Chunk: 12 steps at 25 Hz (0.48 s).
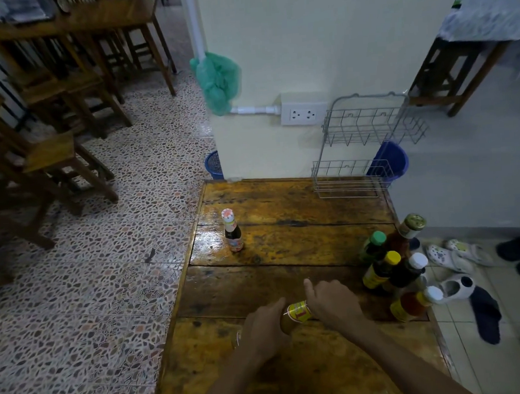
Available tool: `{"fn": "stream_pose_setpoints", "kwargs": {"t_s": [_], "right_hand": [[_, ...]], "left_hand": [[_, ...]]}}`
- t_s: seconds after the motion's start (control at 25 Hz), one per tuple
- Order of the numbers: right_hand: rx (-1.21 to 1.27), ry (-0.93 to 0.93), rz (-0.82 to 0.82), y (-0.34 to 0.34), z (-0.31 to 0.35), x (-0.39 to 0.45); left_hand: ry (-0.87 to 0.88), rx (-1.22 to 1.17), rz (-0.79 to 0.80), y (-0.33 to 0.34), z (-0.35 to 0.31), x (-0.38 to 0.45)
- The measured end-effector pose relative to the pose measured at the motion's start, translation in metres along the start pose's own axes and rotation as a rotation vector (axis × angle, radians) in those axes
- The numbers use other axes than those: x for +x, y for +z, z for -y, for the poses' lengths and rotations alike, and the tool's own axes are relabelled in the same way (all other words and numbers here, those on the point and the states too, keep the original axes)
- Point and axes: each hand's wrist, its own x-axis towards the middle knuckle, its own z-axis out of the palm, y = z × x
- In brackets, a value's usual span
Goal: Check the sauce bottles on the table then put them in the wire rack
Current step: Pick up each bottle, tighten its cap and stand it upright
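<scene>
While the left hand (265, 329) grips the bottle (296, 315) body, right hand (332, 303) fingers clench its top — seemingly the cap

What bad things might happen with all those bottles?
1. The cluster of bottles stands crowded at the wooden table's right edge; a bump might knock one to the floor.
2. The left hand and right hand hold a yellow-labelled bottle sideways, so it may leak if its cap is loose.
3. The wire rack is far off; reaching may mean brushing bottles.
</scene>
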Motion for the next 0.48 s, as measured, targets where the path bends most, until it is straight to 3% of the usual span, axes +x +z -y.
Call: {"fn": "stream_pose_setpoints", "kwargs": {"t_s": [0.12, 0.2, 0.24, 0.48], "right_hand": [[-0.027, -0.32, -0.209, -0.008, 0.009, -0.008], [-0.057, -0.513, -0.284, -0.009, 0.007, -0.007], [-0.041, -0.519, -0.284, -0.009, 0.008, -0.006], [0.169, -0.032, -0.15, 0.01, 0.031, 0.005]], "left_hand": [[0.028, -0.316, 0.1, -0.009, 0.021, 0.001], [0.059, -0.346, 0.109, -0.013, 0.029, -0.001], [0.056, -0.332, 0.104, -0.013, 0.031, -0.001], [-0.056, -0.068, -0.116, 0.002, 0.029, -0.005]]}}
